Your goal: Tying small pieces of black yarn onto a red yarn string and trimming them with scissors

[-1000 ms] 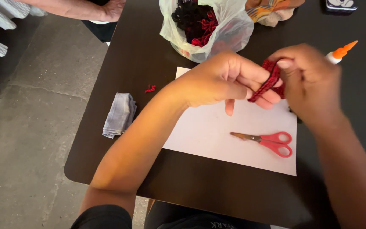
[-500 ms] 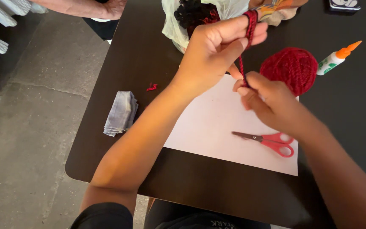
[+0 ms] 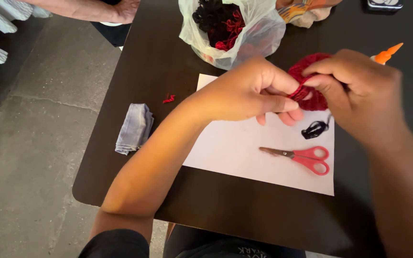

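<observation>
Head camera shows my left hand [image 3: 254, 93] and my right hand [image 3: 359, 91] close together above the white paper sheet [image 3: 244, 143] on the dark table [image 3: 168, 62]. Both hands pinch the red yarn ball [image 3: 311, 98] between their fingertips. Red-handled scissors [image 3: 302, 156] lie on the paper, near a small black yarn loop [image 3: 315, 129].

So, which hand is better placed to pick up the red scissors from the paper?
Right. The right hand is nearer the scissors, almost above them; the left hand sits further away. Both hands pinch red yarn.
</observation>
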